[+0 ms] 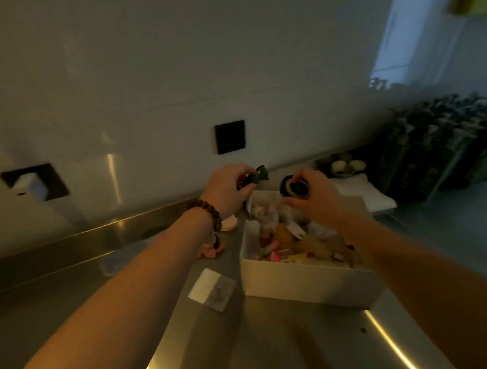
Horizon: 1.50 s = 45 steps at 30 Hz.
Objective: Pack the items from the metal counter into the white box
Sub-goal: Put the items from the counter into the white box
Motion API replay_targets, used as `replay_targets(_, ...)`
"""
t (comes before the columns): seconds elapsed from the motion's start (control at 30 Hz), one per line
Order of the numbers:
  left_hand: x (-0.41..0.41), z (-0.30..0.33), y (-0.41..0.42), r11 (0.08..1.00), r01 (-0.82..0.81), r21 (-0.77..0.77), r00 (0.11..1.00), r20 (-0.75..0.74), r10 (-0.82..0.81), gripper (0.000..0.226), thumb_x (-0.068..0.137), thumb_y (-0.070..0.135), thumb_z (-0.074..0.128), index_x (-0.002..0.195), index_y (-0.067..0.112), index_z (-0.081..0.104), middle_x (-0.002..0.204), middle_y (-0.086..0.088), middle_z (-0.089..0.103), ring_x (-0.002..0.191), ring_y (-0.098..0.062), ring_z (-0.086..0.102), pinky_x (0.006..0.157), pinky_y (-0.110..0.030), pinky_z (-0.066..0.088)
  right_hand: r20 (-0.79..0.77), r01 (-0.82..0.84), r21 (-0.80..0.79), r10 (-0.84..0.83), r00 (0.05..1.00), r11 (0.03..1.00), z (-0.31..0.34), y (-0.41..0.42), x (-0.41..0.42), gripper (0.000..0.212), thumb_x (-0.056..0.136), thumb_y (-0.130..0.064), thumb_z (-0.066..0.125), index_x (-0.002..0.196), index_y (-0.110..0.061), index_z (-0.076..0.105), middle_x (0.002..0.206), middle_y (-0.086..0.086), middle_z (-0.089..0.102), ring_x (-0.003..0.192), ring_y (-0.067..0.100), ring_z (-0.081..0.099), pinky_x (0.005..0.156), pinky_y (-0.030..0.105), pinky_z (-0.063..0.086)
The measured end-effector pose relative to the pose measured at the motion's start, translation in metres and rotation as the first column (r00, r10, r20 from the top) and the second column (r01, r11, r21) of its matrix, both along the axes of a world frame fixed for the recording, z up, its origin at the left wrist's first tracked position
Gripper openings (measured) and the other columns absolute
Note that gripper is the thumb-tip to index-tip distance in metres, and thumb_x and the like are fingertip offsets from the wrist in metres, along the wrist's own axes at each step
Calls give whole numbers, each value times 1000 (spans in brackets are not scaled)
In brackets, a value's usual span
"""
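Observation:
The white box (pixel 308 284) stands on the metal counter (pixel 292 340), filled with several small colourful items. Above its far left corner my left hand (pixel 226 190) pinches a small dark green item (pixel 260 175). My right hand (pixel 316 199) grips a round dark ring-shaped item (pixel 293 186) over the far edge of the box. A pale pink item (pixel 229 224) and a pink crumpled item (pixel 211 250) lie on the counter left of the box, partly hidden by my left wrist. A small clear packet with a white card (pixel 211 288) lies by the box's near left corner.
The counter's raised metal back edge (pixel 95 236) runs along the wall. A folded white cloth (pixel 365 192) lies behind the box at the right, with a bowl of pale round things (pixel 344 166) and a dark rack of bottles (pixel 443 145) beyond. A sink (pixel 251 367) opens near me.

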<state>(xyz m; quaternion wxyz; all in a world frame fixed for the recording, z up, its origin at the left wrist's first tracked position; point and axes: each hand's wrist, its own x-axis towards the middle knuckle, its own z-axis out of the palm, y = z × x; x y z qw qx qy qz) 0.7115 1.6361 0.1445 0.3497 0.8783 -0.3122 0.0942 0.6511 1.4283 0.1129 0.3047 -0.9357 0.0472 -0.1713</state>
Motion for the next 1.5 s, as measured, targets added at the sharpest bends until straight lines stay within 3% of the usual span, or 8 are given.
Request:
replay_targets(0.4,-18,-55,-169,955,262,140,939,-265,-219,25,87,20,63,112,21,61,105,2,60,92,-11,53,79,-23,43,-56,169,87,-165,985,982,-20,-129,-57,38,72,-33,78,95,-33,48,100,-10,47,94,11,52,75,20,38)
replay_targets(0.63,-18,-102,-186,922,255,292,899,-422,-115,15,89,28,58,103,31,56,95,11,53,77,-3,46,60,-15,33,-101,156,57,-150,983,986,-29,-137,-56,39,74,-31,77,98,-31,47,109,-6,48,100,11,49,79,21,40)
replay_targets(0.77,-12,-107,-175,931,291,221,869,-468,-160,35,84,31,64,117,26,54,104,11,54,95,-9,50,71,-17,37,-134,113,39,-107,985,993,-35,-128,-47,41,73,-35,77,101,-30,47,111,-4,49,99,11,49,78,19,39)
replay_targets(0.83,-9,-106,-169,930,277,243,890,-430,-153,53,83,38,65,130,26,46,115,8,55,108,-14,50,87,-27,44,-134,107,29,-102,986,994,-39,-120,-40,41,74,-36,77,103,-29,48,113,-4,49,101,11,49,80,21,40)
replay_targets(0.97,-6,-110,-161,844,262,468,959,-228,-171,89,74,58,65,145,24,24,147,-1,34,132,-23,34,108,-41,30,-236,112,-51,-121,964,992,-56,-99,-18,50,79,-34,71,121,-21,47,124,3,47,112,19,47,94,33,46)
replay_targets(1.13,-11,-134,-158,790,280,545,955,-245,-169,98,61,75,61,135,19,32,138,-3,39,124,-23,37,104,-40,30,-387,141,-179,-202,900,974,-88,-82,-4,49,87,-30,61,129,-11,42,131,13,44,119,27,43,101,37,39)
replay_targets(1.27,-8,-146,-161,737,307,603,950,-245,-195,114,63,79,54,146,12,13,153,-9,19,139,-26,17,114,-38,11,-447,122,-216,-209,870,969,-103,-84,-3,39,94,-19,51,129,-7,42,133,13,44,121,26,42,104,35,36)
replay_targets(1.5,-6,-154,-163,677,308,669,951,-239,-197,118,68,83,43,148,11,-3,157,-10,1,143,-24,4,115,-37,1,-461,86,-255,-199,865,963,-109,-87,3,39,93,-11,45,132,-9,43,136,11,43,122,23,43,106,34,36)
